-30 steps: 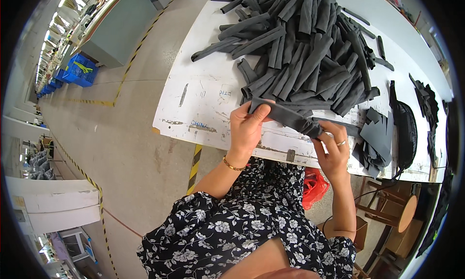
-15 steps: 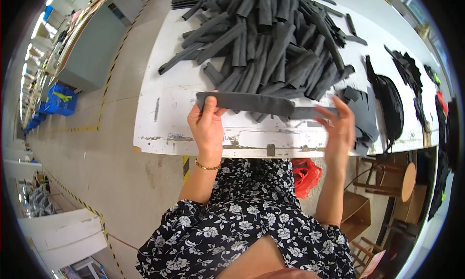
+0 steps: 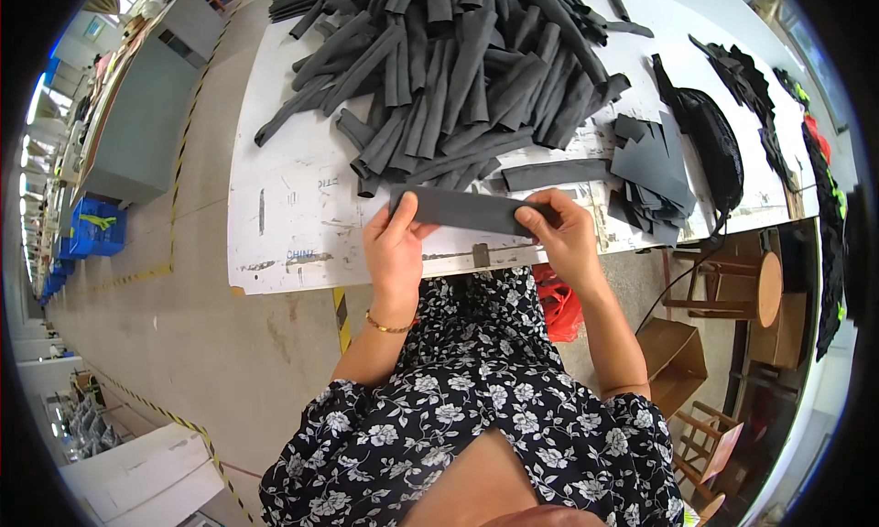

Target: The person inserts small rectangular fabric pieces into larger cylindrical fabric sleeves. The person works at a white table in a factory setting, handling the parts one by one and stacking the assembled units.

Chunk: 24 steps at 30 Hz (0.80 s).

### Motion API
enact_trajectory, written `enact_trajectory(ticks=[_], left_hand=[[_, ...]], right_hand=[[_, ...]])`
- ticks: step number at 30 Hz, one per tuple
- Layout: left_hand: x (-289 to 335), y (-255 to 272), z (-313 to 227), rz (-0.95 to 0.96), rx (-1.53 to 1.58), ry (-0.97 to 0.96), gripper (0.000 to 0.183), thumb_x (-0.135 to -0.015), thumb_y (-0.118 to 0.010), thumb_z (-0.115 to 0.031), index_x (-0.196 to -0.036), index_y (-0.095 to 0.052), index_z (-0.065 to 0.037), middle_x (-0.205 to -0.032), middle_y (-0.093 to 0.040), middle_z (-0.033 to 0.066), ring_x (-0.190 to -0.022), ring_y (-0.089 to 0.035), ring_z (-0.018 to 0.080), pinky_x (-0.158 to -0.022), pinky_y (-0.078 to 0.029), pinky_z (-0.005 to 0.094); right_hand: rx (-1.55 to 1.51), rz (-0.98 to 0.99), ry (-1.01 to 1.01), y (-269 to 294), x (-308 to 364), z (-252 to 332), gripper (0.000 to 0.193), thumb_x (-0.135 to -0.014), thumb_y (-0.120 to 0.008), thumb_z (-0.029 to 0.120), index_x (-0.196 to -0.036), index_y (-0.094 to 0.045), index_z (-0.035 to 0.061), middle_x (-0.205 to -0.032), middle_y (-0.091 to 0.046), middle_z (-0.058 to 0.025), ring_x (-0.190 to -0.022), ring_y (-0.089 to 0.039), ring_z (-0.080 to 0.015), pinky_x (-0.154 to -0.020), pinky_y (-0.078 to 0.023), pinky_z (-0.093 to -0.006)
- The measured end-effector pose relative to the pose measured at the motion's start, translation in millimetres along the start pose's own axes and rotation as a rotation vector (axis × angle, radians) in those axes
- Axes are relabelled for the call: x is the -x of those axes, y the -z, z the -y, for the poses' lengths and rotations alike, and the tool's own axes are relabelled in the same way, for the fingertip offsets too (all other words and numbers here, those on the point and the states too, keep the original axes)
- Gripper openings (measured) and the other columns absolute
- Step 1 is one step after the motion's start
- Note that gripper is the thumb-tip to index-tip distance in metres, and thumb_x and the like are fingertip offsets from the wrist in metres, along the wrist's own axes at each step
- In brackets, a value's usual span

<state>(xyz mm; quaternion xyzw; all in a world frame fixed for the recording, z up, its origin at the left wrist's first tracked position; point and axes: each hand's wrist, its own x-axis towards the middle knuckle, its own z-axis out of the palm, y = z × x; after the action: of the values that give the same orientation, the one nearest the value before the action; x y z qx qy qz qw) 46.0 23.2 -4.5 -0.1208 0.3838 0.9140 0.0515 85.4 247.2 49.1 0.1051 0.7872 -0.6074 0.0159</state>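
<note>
Bright, soft light washes the white table, fisheye distortion bowing its edges.

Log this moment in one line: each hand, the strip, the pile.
left hand: grips strip, left end | right hand: grips strip, right end | pile: on table, beyond strip

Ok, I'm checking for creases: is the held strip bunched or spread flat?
Spread flat: the strip runs smooth between the left hand and right hand.

Dark grey fabric strip, long and flattened, held lengthwise over the white table near its front edge, right end closer.
</note>
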Motion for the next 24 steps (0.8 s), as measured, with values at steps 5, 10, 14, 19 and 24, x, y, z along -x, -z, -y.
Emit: enact_trajectory(ticks=[5,10,14,19,24], left_hand=[[15.8,-6.1,-0.1,-0.037,-0.541,-0.368,0.016,-0.094,-0.065,-0.006,-0.108,-0.070,0.000,-0.097,-0.071,0.0077,-0.080,-0.067,0.0177,-0.074,-0.055,0.0300],[-3.1,-78.7,-10.3,0.408,-1.049,-1.082,0.016,-0.083,-0.069,0.008,-0.096,-0.071,-0.001,-0.091,-0.068,0.0099,-0.081,-0.064,0.0227,-0.073,-0.052,0.0311],[-49.5,-129.9,37.5,0.785,-1.361,-1.054,0.012,-0.089,-0.068,-0.012,-0.097,-0.071,-0.003,-0.094,-0.066,0.0117,-0.086,-0.066,0.0289,-0.075,-0.054,0.0373],[-78.1,-127.6,78.0,0.948,-1.882,-0.852,0.018,-0.086,-0.069,-0.015,-0.098,-0.071,-0.002,-0.095,-0.066,0.0125,-0.091,-0.067,0.0303,-0.079,-0.054,0.0404],[-77.8,-120.8,72.0,0.847,-1.697,-0.740,0.014,-0.084,-0.071,-0.016,-0.089,-0.072,-0.003,-0.090,-0.067,0.0131,-0.084,-0.067,0.0300,-0.075,-0.054,0.0407]], right_hand=[[0.486,-0.068,0.152,20.5,-5.2,-31.6,0.026,-0.085,-0.076,0.017,-0.103,-0.067,-0.0001,-0.089,-0.070,-0.0148,-0.078,-0.065,-0.0316,-0.074,-0.051,-0.0390],[0.921,-0.372,0.519,51.6,-3.9,-5.5,0.033,-0.081,-0.077,0.021,-0.110,-0.066,0.0091,-0.110,-0.066,-0.0103,-0.100,-0.059,-0.0335,-0.086,-0.049,-0.0444],[1.380,-0.503,0.405,136.7,-13.9,1.4,0.042,-0.083,-0.072,0.019,-0.122,-0.063,0.0076,-0.120,-0.063,-0.0094,-0.109,-0.057,-0.0309,-0.092,-0.044,-0.0443],[1.601,-0.114,0.587,149.2,-8.6,-46.1,0.022,-0.083,-0.064,0.010,-0.101,-0.065,-0.0011,-0.098,-0.062,-0.0066,-0.096,-0.057,-0.0232,-0.081,-0.050,-0.0340],[1.385,-0.090,0.580,155.5,-7.8,-35.6,0.043,-0.084,-0.070,0.018,-0.120,-0.060,-0.0036,-0.127,-0.057,-0.0136,-0.109,-0.055,-0.0293,-0.093,-0.050,-0.0404]])
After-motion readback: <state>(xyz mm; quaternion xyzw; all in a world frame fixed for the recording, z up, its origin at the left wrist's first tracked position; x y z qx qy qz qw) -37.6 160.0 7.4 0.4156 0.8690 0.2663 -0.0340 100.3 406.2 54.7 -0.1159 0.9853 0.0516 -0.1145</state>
